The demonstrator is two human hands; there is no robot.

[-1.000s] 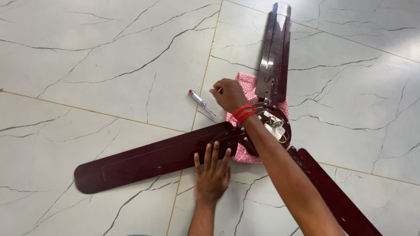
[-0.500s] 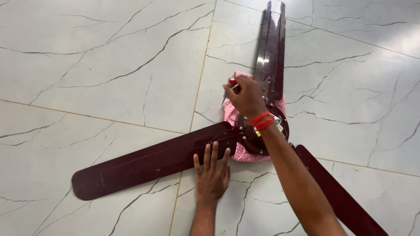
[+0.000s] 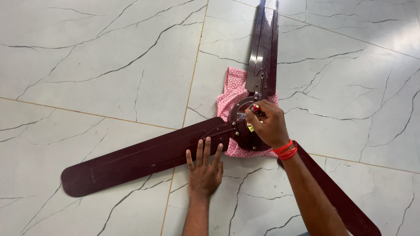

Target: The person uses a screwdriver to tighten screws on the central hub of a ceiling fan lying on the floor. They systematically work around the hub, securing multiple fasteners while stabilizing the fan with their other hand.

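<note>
Fingers of right hand pinch a mostly hidden screwdriver; left hand splays on fan blade.

Our left hand lies flat, palm down, fingers spread and pointing away from us, forearm straight behind it. Our right hand is curled closed, fingertips pinched together, wrist bent, arm stretched forward.

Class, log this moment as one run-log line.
left hand: flat on fan blade | right hand: holds screwdriver at fan hub | cloth under hub
</note>
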